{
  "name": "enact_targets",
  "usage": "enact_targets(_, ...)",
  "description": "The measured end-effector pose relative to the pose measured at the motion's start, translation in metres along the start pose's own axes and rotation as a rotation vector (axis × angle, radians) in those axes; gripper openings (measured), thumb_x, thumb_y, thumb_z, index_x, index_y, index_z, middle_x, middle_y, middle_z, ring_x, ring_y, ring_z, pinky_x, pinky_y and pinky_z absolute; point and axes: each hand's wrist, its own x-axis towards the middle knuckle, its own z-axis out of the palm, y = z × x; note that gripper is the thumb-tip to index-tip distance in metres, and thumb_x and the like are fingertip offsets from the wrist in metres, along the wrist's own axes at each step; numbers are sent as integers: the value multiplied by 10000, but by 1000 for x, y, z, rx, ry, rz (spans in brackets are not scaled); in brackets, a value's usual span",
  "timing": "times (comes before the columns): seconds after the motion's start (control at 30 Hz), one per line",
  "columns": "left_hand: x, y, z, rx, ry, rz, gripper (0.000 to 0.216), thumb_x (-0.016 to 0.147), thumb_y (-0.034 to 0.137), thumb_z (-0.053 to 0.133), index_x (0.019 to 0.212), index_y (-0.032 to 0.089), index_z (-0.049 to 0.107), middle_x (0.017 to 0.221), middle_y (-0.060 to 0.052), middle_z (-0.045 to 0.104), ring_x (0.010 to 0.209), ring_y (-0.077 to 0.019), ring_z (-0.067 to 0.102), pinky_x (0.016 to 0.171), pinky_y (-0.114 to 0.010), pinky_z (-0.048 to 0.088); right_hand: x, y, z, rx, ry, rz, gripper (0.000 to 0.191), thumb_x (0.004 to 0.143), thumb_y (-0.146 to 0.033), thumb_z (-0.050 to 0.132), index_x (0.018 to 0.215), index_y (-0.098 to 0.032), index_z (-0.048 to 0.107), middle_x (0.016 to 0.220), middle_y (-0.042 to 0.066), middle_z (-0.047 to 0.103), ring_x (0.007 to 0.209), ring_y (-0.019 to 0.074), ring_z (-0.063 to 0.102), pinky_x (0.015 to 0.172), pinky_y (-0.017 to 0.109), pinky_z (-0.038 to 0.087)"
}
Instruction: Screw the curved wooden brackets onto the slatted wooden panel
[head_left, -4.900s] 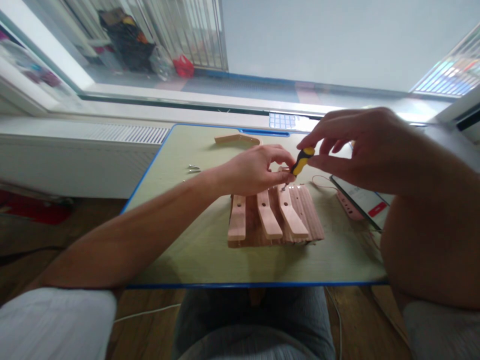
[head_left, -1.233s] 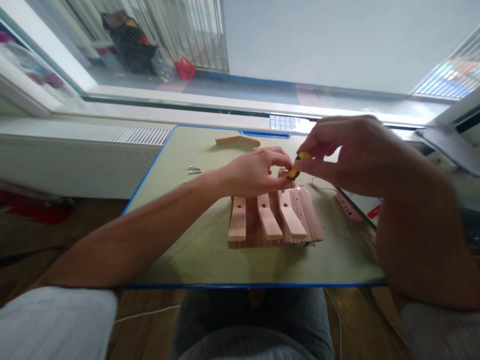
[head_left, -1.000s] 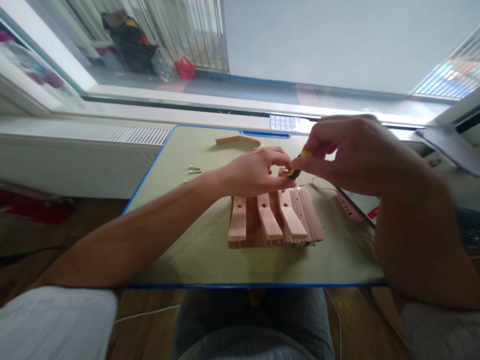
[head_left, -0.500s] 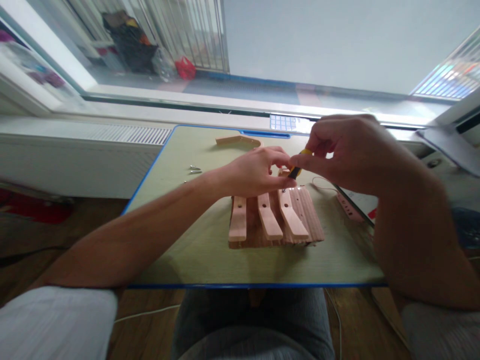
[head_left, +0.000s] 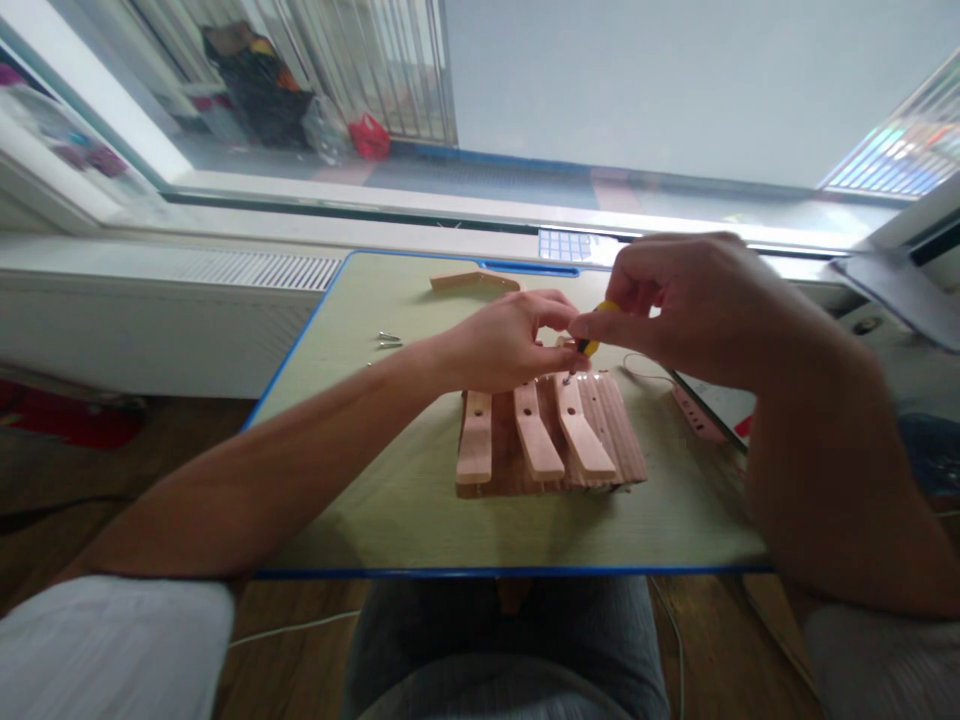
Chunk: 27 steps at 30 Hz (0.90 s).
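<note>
My right hand [head_left: 667, 300] grips a short yellow-and-black screwdriver [head_left: 591, 346] from above, its fingers closed round the handle. The screwdriver leans, tip down, over the rightmost of three light wooden hooks [head_left: 589, 445]. A screw head [head_left: 568, 380] shows on that hook, close to the tip. From the left, my left hand [head_left: 510, 345] reaches across the hooks, thumb and fingers closed about the screwdriver's lower end; their exact contact is partly hidden. The hooks lie side by side on a brown wooden board [head_left: 626, 440], their upper parts covered by my hands.
Several loose screws [head_left: 388, 340] lie left on the blue-edged table [head_left: 360, 500]. A bent wooden piece [head_left: 469, 280] lies at the back. On the right are a pink object with slots [head_left: 697, 415] and a thin cord. A window stands behind the table.
My right hand and the screwdriver have shifted slightly left, and the handle's grip has turned a little. The left hand, board and hooks are nearly unmoved.
</note>
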Motion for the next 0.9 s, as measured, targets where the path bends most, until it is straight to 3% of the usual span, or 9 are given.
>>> enact_targets(0.13,0,0,-1,-13,-10,3,197,962,396,811,1046,225,861,1207,-63,807,1043,-203,729,985,-374,543,-5,1,-10,161,-67,-97,202,942,-384,762,1033,-223,843,886,26,801,725,191,696,695,362,488)
enact_targets(0.4,0,1,-1,31,-16,16,217,979,401,785,1052,208,852,1212,-81,798,1042,-211,730,944,-363,543,-4,-3,-9,108,-58,-44,68,901,-265,771,909,-227,828,795,41,765,687,205,667,662,370,437)
enact_targets(0.6,1,0,-1,54,-20,-16,313,962,453,801,1145,200,820,1152,-81,789,1012,-219,709,873,-344,537,-1,-3,-4,-14,-7,15,261,942,-437,779,781,-235,739,762,52,720,688,204,584,670,398,404)
enact_targets(0.73,1,0,0,51,-4,-6,284,960,428,802,1134,203,817,1128,-72,783,1011,-214,706,884,-337,534,0,-4,-1,-49,-16,23,378,1000,-552,745,755,-272,681,725,41,659,684,204,509,671,407,362)
enact_targets(0.9,1,1,0,16,3,-9,225,940,389,820,1085,217,829,1123,-51,785,1019,-209,720,935,-352,539,1,-2,2,-41,28,3,480,960,-581,785,694,-253,557,666,-14,575,626,152,405,620,377,283)
